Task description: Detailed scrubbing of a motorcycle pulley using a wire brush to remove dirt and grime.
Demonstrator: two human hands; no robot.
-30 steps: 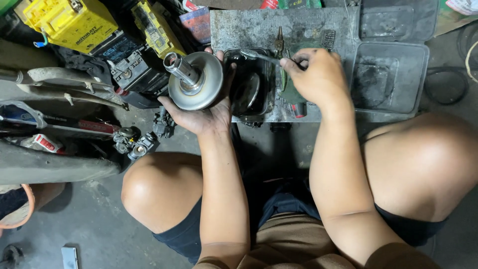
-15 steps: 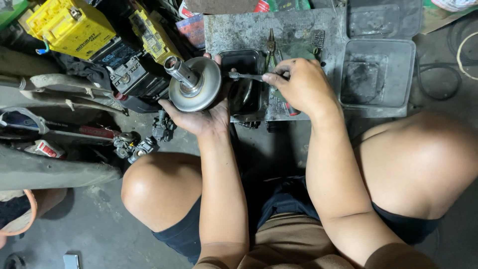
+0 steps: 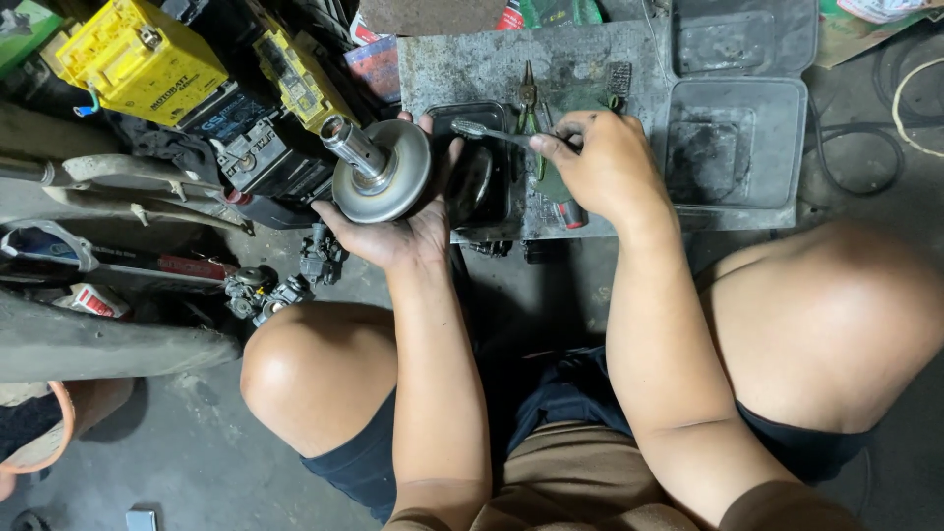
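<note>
Right hand: the right hand (image 3: 605, 167) grips a small brush (image 3: 492, 133), its head now lifted off the black tray (image 3: 482, 162) toward the metal pulley (image 3: 388, 177), closer than a second ago.
Left hand: the left hand (image 3: 393, 231) cups the pulley from below, shaft tilted up-left, above the grey board's (image 3: 472, 69) edge.
Meaning: brushing of the pulley looks about to begin.
Hidden: tray contents are dark and unreadable; pliers (image 3: 529, 108) partly covered; brush bristles too small to tell.

Head camera looks steeply down, close over the workbench (image 3: 590, 59).
</note>
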